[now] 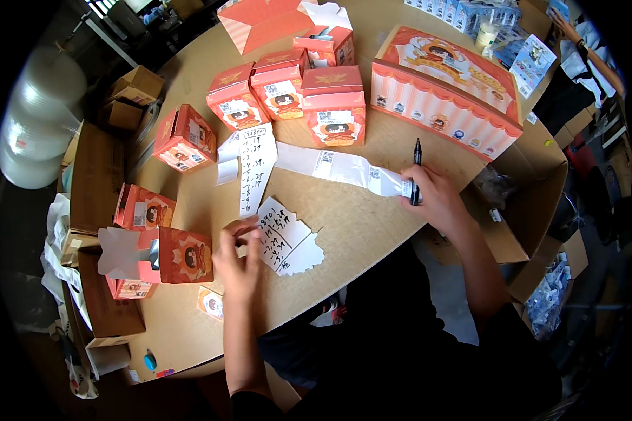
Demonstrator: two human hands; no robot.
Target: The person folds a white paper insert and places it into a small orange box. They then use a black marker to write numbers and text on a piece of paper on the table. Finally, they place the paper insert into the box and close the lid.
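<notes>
My right hand (435, 200) is closed around a black marker pen (417, 172), which stands nearly upright. Its fingers also meet the right end of a white strip of labels (340, 168) with printed square codes. Loosely bent, with fingers apart, my left hand (237, 263) is beside a torn white paper (288, 238) bearing handwriting. Just beyond its fingertips lies a long handwritten slip (254, 172). Several small red boxes stand around the papers, among them a closed box (333, 116) beyond the label strip and an opened box (182, 256) left of my left hand.
A large red-and-pink striped carton (446, 91) sits at the back right of the brown table (344, 235). Open cardboard boxes (498, 217) are below the right edge. Another person's arm (600, 59) is at the far right. A small card (211, 303) lies near the front edge.
</notes>
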